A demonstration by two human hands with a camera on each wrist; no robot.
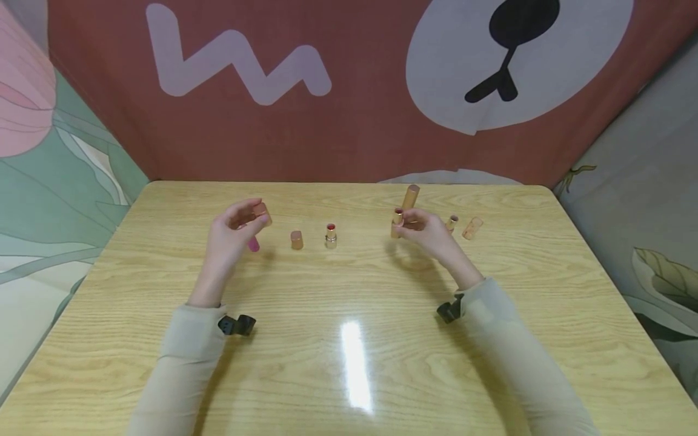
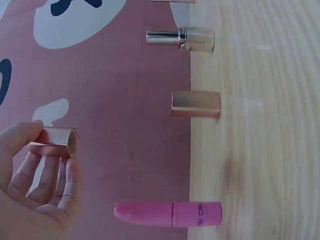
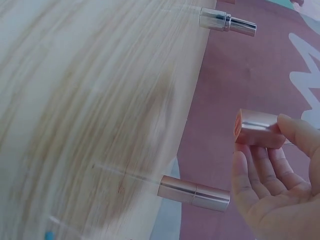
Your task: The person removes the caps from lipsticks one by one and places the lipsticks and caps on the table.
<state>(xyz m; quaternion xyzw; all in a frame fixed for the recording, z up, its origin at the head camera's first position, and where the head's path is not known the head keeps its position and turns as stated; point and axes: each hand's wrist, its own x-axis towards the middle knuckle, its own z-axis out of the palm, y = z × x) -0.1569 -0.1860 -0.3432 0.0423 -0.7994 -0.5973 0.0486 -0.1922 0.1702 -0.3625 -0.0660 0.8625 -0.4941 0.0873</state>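
My left hand (image 1: 235, 229) pinches a hollow rose-gold lipstick cap (image 2: 55, 141) between thumb and fingers, above the table. Its open end shows in the left wrist view. A pink lipstick (image 2: 170, 214) stands upright just past that hand and is partly hidden by it in the head view. With thumb and fingers my right hand (image 1: 428, 233) holds an uncapped lipstick, its rose-gold base (image 3: 259, 129) facing down and its gold tube pointing up. Behind this hand a closed rose-gold lipstick (image 3: 194, 193) stands upright.
Between the hands stand a rose-gold cap (image 1: 297, 240) and an uncapped red lipstick (image 1: 331, 237) with a silvery base. Right of the right hand are another uncapped lipstick (image 1: 451, 223) and a see-through cap (image 1: 472, 227). A printed cloth (image 1: 360, 139) hangs behind the table (image 1: 305, 363).
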